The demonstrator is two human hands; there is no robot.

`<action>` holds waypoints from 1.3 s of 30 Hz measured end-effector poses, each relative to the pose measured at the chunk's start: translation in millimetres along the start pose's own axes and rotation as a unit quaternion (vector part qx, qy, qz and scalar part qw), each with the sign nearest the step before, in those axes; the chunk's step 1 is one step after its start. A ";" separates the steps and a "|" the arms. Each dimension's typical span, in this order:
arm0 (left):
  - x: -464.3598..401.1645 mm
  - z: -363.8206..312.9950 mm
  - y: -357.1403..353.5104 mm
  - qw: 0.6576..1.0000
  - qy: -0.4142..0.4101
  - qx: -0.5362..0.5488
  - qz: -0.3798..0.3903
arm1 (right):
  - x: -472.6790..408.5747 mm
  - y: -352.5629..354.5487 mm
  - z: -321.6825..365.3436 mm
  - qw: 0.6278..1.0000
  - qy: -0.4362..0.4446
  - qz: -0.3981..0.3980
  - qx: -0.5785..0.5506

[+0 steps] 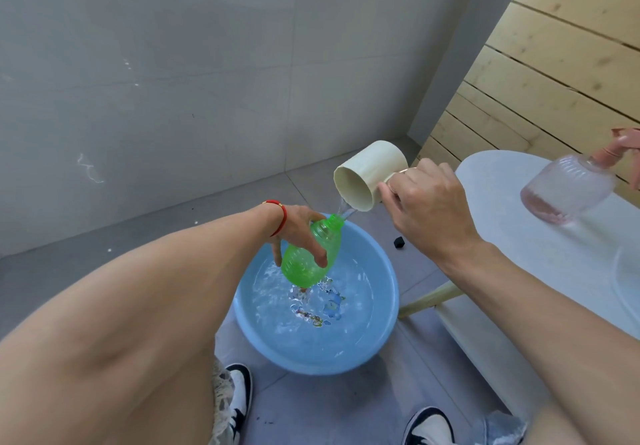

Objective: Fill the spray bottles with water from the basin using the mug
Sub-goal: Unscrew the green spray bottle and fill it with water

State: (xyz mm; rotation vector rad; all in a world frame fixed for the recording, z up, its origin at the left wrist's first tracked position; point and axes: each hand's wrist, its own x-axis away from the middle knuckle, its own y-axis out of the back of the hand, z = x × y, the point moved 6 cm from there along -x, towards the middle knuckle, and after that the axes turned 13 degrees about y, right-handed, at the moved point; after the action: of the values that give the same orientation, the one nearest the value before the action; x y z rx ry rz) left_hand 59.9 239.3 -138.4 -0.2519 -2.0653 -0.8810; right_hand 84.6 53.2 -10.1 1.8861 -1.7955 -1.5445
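Note:
My left hand [298, 233] grips a green spray bottle [304, 261] without its cap, tilted over the blue basin [384, 340] of water on the floor. My right hand [429, 209] holds a cream mug [367, 174] by its handle. The mug is tipped, and a thin stream of water [346, 211] runs from its rim to the bottle's open neck [335, 221]. A pink spray bottle [568, 192] with its pink trigger head on stands on the white table [519, 257] at the right.
Grey tiled wall and floor lie behind the basin. A wooden slatted wall [554, 64] rises at the right. A small black object [399, 241] lies on the floor by the basin. My shoes [240, 396] are just in front of the basin.

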 end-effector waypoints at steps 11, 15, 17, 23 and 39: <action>-9.5 4.5 5.7 1.000 -0.007 0.006 -0.006 | -12.0 1.2 13.8 0.999 0.041 -0.016 0.017; -13.5 9.4 11.0 1.000 -0.008 0.015 -0.013 | -1.6 -25.9 9.2 0.991 -0.081 0.066 -0.082; -15.2 16.7 14.2 0.999 0.007 0.039 -0.014 | 9.8 -53.2 10.0 0.955 -0.193 0.158 -0.162; -27.0 30.8 20.2 0.997 0.022 0.068 -0.017 | 64.7 -142.8 53.4 0.802 -0.337 0.401 -0.287; -57.7 33.5 6.8 0.994 0.058 0.088 -0.030 | 182.6 -207.9 168.3 0.768 -0.257 0.553 -0.198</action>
State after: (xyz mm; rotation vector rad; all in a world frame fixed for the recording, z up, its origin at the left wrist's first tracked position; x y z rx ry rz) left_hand 77.3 274.4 -192.9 -0.0416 -2.0365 -0.7263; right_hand 67.6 58.5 -333.4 0.0214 -1.8932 -1.6928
